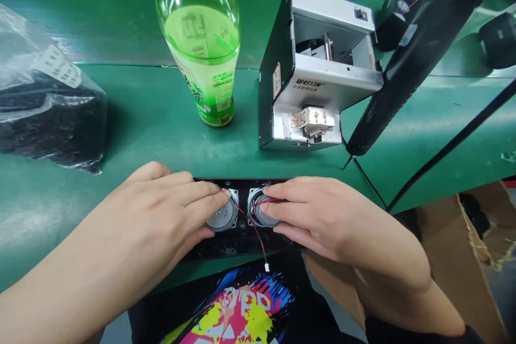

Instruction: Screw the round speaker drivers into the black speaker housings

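A long black panel (242, 244) lies at the table's near edge, with two round metal-backed speakers on it side by side. My left hand (173, 209) has its fingers and thumb around the left speaker (221, 217). On the other side, my right hand (318, 215) grips the right speaker (263, 218), fingertips on its back and rim. Thin red and black wires run from the speakers, and a small white connector (266, 267) dangles over the panel's near edge. Both hands cover the outer parts of the speakers and the panel's ends.
Behind the panel stand a green drink bottle (201, 48) and a silver-and-black screw feeder (322, 75). A black electric screwdriver (415, 64) hangs right of it, with a cable. A plastic bag of black parts (48, 113) sits left; a cardboard box (447, 263) is at lower right.
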The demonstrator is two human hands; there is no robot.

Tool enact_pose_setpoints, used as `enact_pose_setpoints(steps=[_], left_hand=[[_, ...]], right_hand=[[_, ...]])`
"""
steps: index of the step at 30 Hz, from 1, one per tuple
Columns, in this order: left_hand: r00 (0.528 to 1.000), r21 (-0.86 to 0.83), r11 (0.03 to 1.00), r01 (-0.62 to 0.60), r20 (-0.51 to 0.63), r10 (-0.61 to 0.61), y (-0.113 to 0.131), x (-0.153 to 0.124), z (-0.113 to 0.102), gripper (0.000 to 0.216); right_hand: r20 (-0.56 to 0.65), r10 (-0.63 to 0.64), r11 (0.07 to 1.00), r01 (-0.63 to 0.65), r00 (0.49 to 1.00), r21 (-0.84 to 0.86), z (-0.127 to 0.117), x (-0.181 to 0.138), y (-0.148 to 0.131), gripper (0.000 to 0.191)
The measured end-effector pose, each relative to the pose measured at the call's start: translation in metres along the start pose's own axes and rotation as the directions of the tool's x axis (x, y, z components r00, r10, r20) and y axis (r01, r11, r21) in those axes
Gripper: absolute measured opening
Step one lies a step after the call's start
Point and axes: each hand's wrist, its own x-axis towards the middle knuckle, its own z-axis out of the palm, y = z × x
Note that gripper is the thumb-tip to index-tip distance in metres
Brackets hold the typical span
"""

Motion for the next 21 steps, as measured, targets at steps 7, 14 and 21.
enact_pose_setpoints(steps=[7, 14, 21], left_hand=[[1.000, -0.022, 1.000, 0.020, 0.013, -0.019, 0.000, 0.001, 0.001, 0.025], [0.994, -0.033, 0.994, 0.102, 0.041, -0.101, 0.008, 0.002, 0.002, 0.022], [0.992, -0.001, 0.994, 0.110, 0.056, -0.110, 0.012, 0.000, 0.000, 0.025]], right_hand=[[0.017, 0.012, 1.000, -0.012, 1.000, 0.008, -0.001, 0.000, 0.000, 0.023], [0.046, 0.026, 1.000, -0.026, 0.999, -0.006, -0.002, -0.002, -0.002, 0.022], [-0.004, 0.024, 1.000, -0.024, 1.000, -0.007, 0.000, 0.000, -0.004, 0.020]])
